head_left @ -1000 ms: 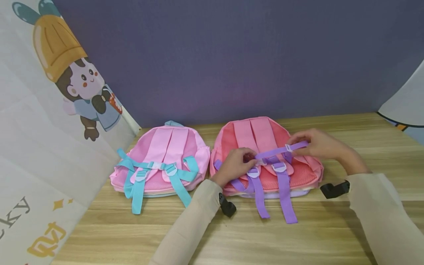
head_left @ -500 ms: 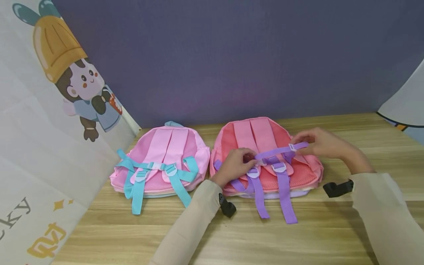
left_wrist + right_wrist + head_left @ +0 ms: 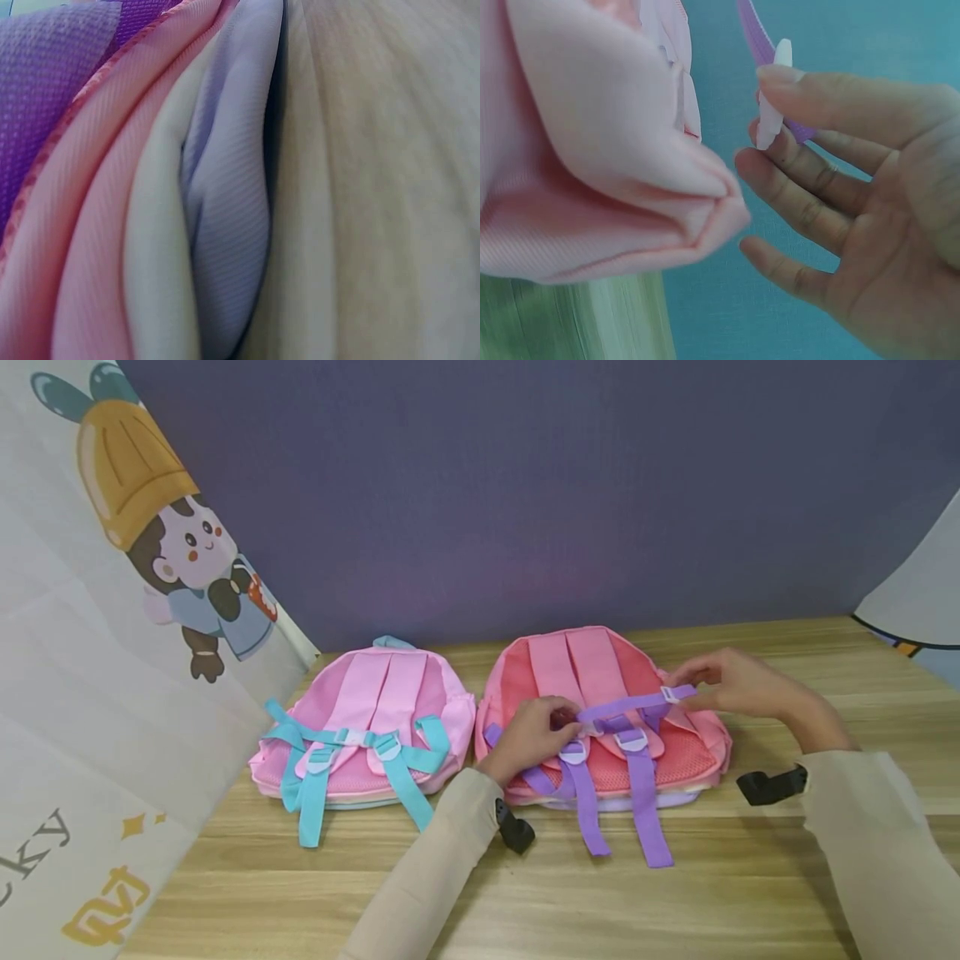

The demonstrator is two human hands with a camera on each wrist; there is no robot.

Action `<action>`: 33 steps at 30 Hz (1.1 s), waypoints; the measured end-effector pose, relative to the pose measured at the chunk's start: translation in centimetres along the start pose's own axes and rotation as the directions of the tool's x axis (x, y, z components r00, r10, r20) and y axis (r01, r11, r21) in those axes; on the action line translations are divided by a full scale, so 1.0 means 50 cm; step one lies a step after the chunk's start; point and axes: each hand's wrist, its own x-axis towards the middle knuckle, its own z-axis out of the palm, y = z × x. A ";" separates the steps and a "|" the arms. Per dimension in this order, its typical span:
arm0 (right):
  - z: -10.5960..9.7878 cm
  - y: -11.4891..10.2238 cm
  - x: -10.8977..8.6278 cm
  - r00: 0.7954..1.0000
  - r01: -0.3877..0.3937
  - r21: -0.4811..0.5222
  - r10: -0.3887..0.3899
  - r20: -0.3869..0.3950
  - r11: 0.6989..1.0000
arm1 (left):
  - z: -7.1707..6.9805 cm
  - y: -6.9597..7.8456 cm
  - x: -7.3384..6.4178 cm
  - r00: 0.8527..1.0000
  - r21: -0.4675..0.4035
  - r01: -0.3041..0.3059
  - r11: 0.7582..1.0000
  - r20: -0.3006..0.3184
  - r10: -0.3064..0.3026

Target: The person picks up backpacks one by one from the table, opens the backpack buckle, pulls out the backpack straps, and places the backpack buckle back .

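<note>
A coral-pink backpack (image 3: 517, 675) with purple straps lies strap side up in the head view. My left hand (image 3: 531, 733) pinches one end of a narrow purple strap (image 3: 626, 704) near a pale clip; its fingers partly hide that end. At the backpack's right side, my right hand (image 3: 742, 687) pinches the strap's white slider (image 3: 669, 694) between thumb and fingers. The right wrist view shows the slider (image 3: 771, 116) under the thumb, with the little finger held apart. Only the layered backpack edge (image 3: 165, 225) and wood appear in the left wrist view; the left hand is outside it.
A lighter pink backpack (image 3: 360, 693) with turquoise straps (image 3: 408, 789) lies at the left, touching the coral one. Both rest on a wooden table (image 3: 570, 910). A dark blue wall (image 3: 525, 502) rises behind, and a printed white curtain (image 3: 67, 693) hangs at the left.
My right hand has moved slightly right, and the white slider has shifted right along the purple strap with it. My left hand has stayed in place.
</note>
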 end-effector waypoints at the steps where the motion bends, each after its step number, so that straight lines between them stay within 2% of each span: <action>1: -0.001 0.000 0.000 1.000 -0.003 -0.006 0.003 -0.001 1.000 | 0.000 0.000 0.000 1.000 0.001 0.001 1.000 0.000 -0.001; 8: -0.004 0.001 0.000 0.999 -0.047 -0.037 0.048 0.015 0.998 | 0.001 0.000 0.000 1.000 0.001 0.005 1.000 -0.002 -0.005; 22: -0.007 0.002 -0.001 0.993 -0.106 -0.038 0.108 0.043 0.994 | 0.002 0.001 0.000 1.000 0.014 0.015 1.000 0.002 -0.015; 33: -0.007 0.003 0.001 0.983 -0.153 -0.058 0.158 0.095 0.987 | 0.001 0.002 0.001 1.000 0.010 0.013 1.000 0.003 -0.013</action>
